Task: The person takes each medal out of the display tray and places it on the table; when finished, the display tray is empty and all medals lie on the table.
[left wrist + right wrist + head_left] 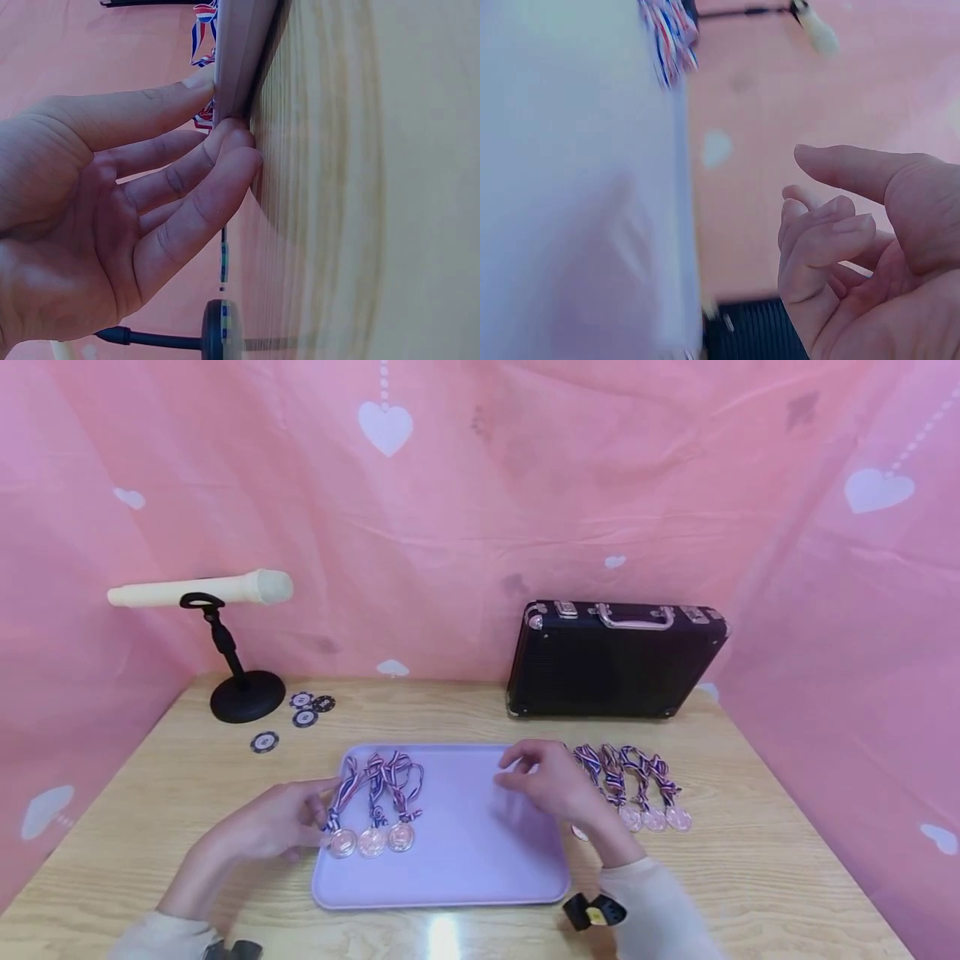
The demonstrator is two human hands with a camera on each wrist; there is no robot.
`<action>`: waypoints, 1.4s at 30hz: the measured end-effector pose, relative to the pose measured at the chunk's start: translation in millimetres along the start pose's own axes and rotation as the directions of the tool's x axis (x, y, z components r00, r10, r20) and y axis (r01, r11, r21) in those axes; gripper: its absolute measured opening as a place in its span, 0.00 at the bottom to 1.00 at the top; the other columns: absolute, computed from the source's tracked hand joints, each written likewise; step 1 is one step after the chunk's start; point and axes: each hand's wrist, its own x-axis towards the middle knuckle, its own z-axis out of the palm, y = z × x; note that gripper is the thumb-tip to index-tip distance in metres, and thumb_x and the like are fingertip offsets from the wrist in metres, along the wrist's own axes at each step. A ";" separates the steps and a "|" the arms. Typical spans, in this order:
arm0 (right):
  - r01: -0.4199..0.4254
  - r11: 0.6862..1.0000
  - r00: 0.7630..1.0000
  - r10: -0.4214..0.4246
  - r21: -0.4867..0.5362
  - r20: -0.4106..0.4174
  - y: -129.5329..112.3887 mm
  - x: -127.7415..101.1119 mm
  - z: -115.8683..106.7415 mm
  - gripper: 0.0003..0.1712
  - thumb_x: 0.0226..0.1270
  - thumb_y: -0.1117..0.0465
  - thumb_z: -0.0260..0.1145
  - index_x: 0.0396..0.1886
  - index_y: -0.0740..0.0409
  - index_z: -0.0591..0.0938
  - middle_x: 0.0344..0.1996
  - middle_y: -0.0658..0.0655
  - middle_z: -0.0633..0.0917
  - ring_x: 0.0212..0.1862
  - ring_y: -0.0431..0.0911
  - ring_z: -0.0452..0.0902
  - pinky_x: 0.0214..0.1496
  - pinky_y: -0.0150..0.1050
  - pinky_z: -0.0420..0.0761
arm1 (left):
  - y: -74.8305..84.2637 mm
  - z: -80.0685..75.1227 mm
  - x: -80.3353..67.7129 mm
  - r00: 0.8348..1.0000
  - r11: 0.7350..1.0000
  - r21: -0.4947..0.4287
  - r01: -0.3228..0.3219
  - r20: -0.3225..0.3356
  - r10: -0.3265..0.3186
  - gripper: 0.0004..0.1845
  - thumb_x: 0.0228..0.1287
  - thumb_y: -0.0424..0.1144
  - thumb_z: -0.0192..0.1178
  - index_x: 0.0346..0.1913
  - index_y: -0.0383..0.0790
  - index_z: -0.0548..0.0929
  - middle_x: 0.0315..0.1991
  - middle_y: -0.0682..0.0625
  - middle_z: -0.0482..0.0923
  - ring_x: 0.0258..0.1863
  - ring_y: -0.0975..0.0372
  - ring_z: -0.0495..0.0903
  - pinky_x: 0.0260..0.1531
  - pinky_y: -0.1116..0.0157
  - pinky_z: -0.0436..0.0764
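While the left hand (277, 820) pinches the nine-o'clock rim of the lilac tray (480, 860), three medals (372, 842) lie just inside. Right hand (551, 781), loosely curled and empty, hovers over two o'clock; more medals (653, 819) lie beyond, at three. Judged step: laying out medals; next likely needs pinching another ribbon (590, 762). Discs shiny, ribbons striped, bunched; tray smooth, round-cornered.

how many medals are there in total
7 in sight: three medals on the tray, toward its left end, and four on the table to its right, one partly covered by the right forearm; more may be hidden.
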 end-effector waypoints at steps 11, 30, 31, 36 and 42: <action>0.032 0.997 0.988 -0.042 0.066 0.146 -25.8 -0.8 67.8 0.13 0.59 0.58 0.79 0.39 0.59 0.89 0.24 0.50 0.82 0.24 0.41 0.76 0.27 0.34 0.77 | 1.8 0.4 -0.3 1.000 1.000 -0.025 0.010 -0.005 -0.010 0.49 0.58 0.30 0.76 0.81 0.33 0.63 0.40 0.45 0.78 0.31 0.56 0.79 0.26 0.59 0.87; 0.063 0.976 0.987 -0.030 -0.209 0.158 -42.5 -6.0 112.4 0.16 0.50 0.51 0.85 0.21 0.51 0.85 0.22 0.45 0.82 0.30 0.42 0.74 0.36 0.36 0.75 | 3.5 -0.6 0.9 1.000 1.000 -0.010 -0.009 0.003 0.009 0.48 0.59 0.30 0.76 0.81 0.31 0.63 0.39 0.46 0.79 0.30 0.57 0.80 0.25 0.60 0.87; 0.071 0.973 0.988 -0.038 -0.218 0.152 -43.0 -5.7 113.2 0.17 0.50 0.50 0.85 0.19 0.50 0.84 0.20 0.44 0.81 0.28 0.41 0.73 0.33 0.36 0.73 | 4.3 -0.7 1.0 1.000 1.000 -0.009 -0.010 0.003 0.010 0.48 0.59 0.30 0.76 0.81 0.31 0.63 0.40 0.46 0.79 0.30 0.57 0.79 0.25 0.60 0.87; 0.100 0.959 0.989 -0.067 -0.264 0.130 -47.5 -3.5 119.5 0.25 0.50 0.48 0.85 0.12 0.50 0.77 0.13 0.44 0.74 0.22 0.42 0.69 0.25 0.35 0.67 | 6.3 -1.2 0.6 1.000 1.000 -0.005 -0.011 -0.004 0.011 0.48 0.58 0.28 0.75 0.80 0.30 0.63 0.39 0.45 0.79 0.29 0.57 0.79 0.25 0.60 0.87; 0.069 0.945 0.993 -0.033 -0.321 0.117 -49.4 -0.2 126.3 0.29 0.49 0.47 0.86 0.11 0.50 0.73 0.13 0.46 0.72 0.21 0.43 0.69 0.22 0.36 0.67 | 4.9 -0.7 -0.7 1.000 1.000 -0.017 -0.007 -0.002 0.007 0.48 0.58 0.27 0.75 0.80 0.29 0.63 0.39 0.45 0.78 0.32 0.57 0.79 0.25 0.60 0.88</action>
